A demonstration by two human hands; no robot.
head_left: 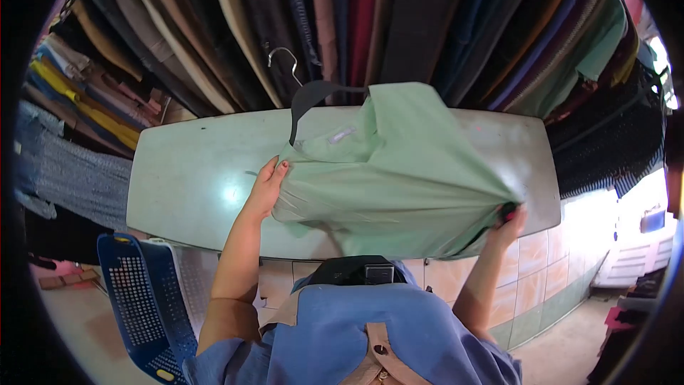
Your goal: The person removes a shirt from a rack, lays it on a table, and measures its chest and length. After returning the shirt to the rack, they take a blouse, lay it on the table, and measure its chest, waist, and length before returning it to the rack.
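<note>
Leftmost on the desk (178, 171), my left hand (266, 187) is closed, thumb against fingers, on the edge of the green garment (406, 171) at the middle left of the frame. Just above it, the near end of the black hanger (306, 100) stands bare beside the neckline, its hook tilted toward the upper left. The hanger's other end goes under the cloth near the upper centre, so my left hand is clearly the nearer one to it. The garment lies across the centre, its long axis slanting from the neckline down to the lower right. There my right hand (510, 227), blurred, is curled shut around the cloth, drawing folds taut toward it; a small dark patch shows at its fingers, but I can't tell what it is.
</note>
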